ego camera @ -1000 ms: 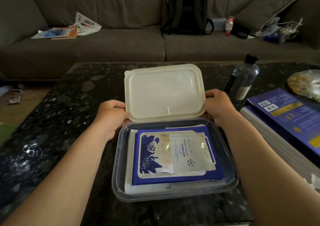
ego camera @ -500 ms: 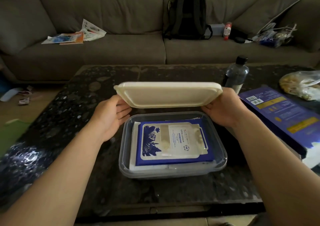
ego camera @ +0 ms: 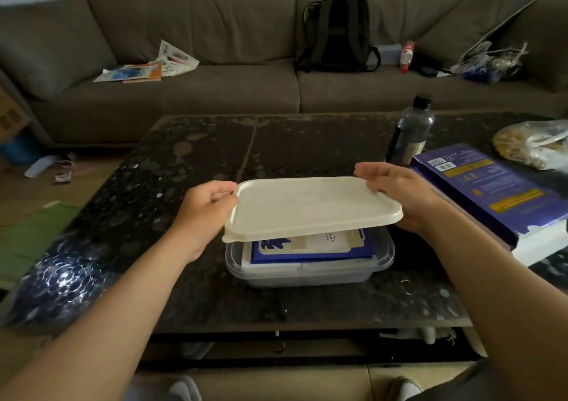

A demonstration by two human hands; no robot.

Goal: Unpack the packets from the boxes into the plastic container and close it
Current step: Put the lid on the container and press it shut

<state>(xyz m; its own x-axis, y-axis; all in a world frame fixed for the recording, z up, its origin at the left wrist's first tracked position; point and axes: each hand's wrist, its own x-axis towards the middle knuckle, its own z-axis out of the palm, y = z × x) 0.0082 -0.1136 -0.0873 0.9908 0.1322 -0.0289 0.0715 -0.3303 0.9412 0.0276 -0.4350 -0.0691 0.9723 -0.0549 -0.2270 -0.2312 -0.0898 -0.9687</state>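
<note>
1. Worktop (ego camera: 307,305): we are logging a dark speckled top that is carrying every item up to entry 9.
2. Plastic container (ego camera: 310,276): clear and rectangular, it is sitting on the worktop near the front edge, between our two forearms.
3. Packets (ego camera: 307,251): blue and white, they are lying flat in a stack inside the plastic container and showing through the gap under the lid.
4. Lid (ego camera: 313,208): cream, it is hanging tilted over the plastic container with its near left corner lowest. We cannot tell whether that corner is touching the rim.
5. Left hand (ego camera: 206,207): it is gripping the lid's left edge, thumb lying on top and fingers curling underneath.
6. Right hand (ego camera: 396,194): it is holding the lid's right end, fingers reaching over the far right corner.
7. Blue box (ego camera: 491,191): it is lying flat to the right, with its barcode labels facing up.
8. Bottle (ego camera: 412,130): dark-capped, it is standing upright just beyond the blue box.
9. Plastic bag (ego camera: 534,145): it is lying crumpled at the far right.
10. Sofa (ego camera: 215,93): it is running behind the worktop and bearing a backpack (ego camera: 335,31) and loose papers (ego camera: 144,68).
</note>
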